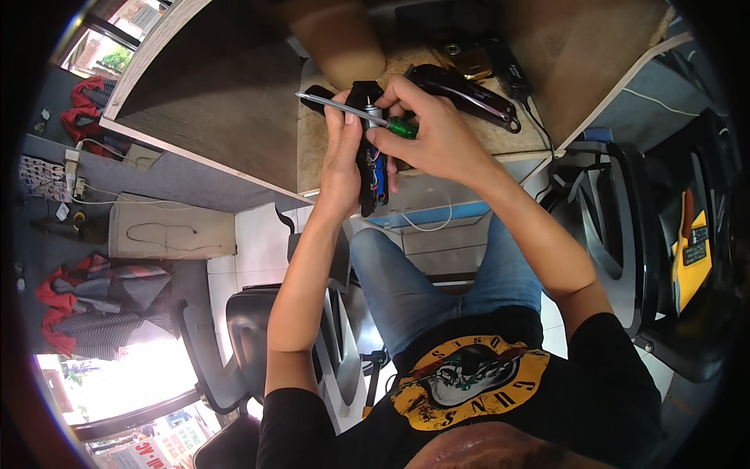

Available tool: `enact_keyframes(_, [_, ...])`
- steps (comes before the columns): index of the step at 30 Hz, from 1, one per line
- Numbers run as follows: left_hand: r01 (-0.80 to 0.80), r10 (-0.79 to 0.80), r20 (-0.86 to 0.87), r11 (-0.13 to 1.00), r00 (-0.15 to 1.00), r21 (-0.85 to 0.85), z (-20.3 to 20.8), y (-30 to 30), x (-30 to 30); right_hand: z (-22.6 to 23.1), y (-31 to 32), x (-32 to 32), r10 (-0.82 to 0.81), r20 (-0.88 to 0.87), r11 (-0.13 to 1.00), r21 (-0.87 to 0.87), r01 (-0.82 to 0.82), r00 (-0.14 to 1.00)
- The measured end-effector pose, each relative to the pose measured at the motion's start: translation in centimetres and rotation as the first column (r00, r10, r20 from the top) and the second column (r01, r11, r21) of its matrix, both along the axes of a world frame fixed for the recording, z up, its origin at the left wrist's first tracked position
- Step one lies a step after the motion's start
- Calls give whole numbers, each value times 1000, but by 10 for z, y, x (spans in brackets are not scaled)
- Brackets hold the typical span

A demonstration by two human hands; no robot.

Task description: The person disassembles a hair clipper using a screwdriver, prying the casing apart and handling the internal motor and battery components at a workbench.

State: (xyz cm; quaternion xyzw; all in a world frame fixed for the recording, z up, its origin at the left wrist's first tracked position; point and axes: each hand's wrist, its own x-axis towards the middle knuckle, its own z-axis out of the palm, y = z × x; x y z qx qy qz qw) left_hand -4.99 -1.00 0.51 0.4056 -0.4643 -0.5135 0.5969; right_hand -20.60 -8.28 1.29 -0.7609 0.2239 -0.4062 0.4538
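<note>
My left hand [341,160] is closed around an opened hair clipper [378,176], held upright over the shelf. Its black casing lies bare, with a silver motor at the top, a blue part lower down and thin wires. My right hand [437,129] grips a screwdriver [403,128] by its green handle, and the metal shaft points left across the clipper and my left fingertips. The right thumb and index finger are close around the motor; whether they pinch it I cannot tell. Behind my left fingertips lies a dark rounded piece [316,95], partly hidden.
On the wooden shelf [508,142] lie a dark maroon hair clipper [467,95], a gold-coloured device [467,61] and a black adapter [509,72] with a cable. Wooden side panels flank the shelf. Black chairs [254,332] stand to the left and right.
</note>
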Motion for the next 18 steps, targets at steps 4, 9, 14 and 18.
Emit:
enact_keyframes(4, [4, -4, 16, 1000, 1000, -4, 0, 1, -2, -1, 1, -1, -51, -3, 998, -45, 51, 999])
enact_keyframes(9, [-18, 18, 35, 1000, 999, 3, -1, 4, -4, 0, 4, -2, -79, -31, 994, -84, 76, 996])
enact_keyframes(14, [1, 1, -32, 999, 999, 53, 0, 2, 4, -3, 8, 1, -84, 0, 986, -142, 83, 996])
enact_keyframes(18, [26, -7, -164, 993, 986, 115, 3, 1, 6, 3, 11, -2, -59, -47, 996, -66, 56, 997])
